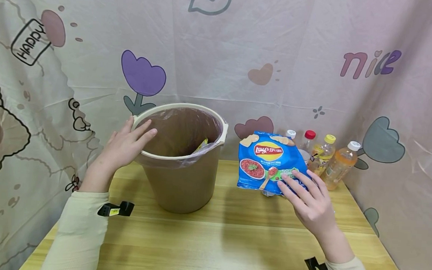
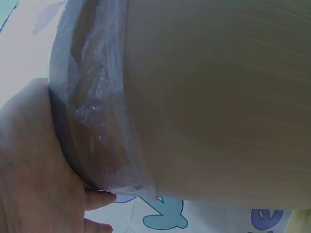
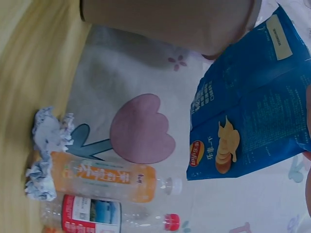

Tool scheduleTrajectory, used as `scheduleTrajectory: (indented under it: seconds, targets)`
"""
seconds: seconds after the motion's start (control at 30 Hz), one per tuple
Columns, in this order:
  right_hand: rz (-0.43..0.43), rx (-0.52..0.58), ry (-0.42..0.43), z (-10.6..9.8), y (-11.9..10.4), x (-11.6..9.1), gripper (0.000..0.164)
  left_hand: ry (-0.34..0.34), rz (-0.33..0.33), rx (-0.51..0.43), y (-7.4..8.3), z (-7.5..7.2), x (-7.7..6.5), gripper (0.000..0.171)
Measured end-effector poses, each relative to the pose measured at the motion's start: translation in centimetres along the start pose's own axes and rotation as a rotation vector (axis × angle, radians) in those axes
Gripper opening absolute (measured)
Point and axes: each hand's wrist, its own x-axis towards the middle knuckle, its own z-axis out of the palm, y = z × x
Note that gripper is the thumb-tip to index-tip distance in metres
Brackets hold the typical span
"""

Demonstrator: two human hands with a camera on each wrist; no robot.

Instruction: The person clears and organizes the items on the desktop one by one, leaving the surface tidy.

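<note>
My left hand rests on the left rim of a brown trash bin, fingers laid over the edge. In the left wrist view, that hand touches the rim beside the clear plastic liner. My right hand holds a blue Lay's chip bag by its lower right part, above the table and right of the bin. Seen from the right wrist, the back of the chip bag faces the camera. Inside the bin a yellow scrap shows; the rest of the contents is hidden.
Several plastic bottles stand behind the chip bag, among them an orange drink bottle and a red-capped one. Crumpled paper lies by the bottles on the wooden table. A printed curtain hangs behind.
</note>
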Motion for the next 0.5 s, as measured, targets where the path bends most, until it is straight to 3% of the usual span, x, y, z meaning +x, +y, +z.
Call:
scheduleTrajectory:
  seconds: [0.5]
  targets:
    - [-0.017, 0.067, 0.204, 0.6, 0.2, 2.9, 0.021, 0.003, -0.003, -0.007, 0.0, 0.0, -0.1, 0.078]
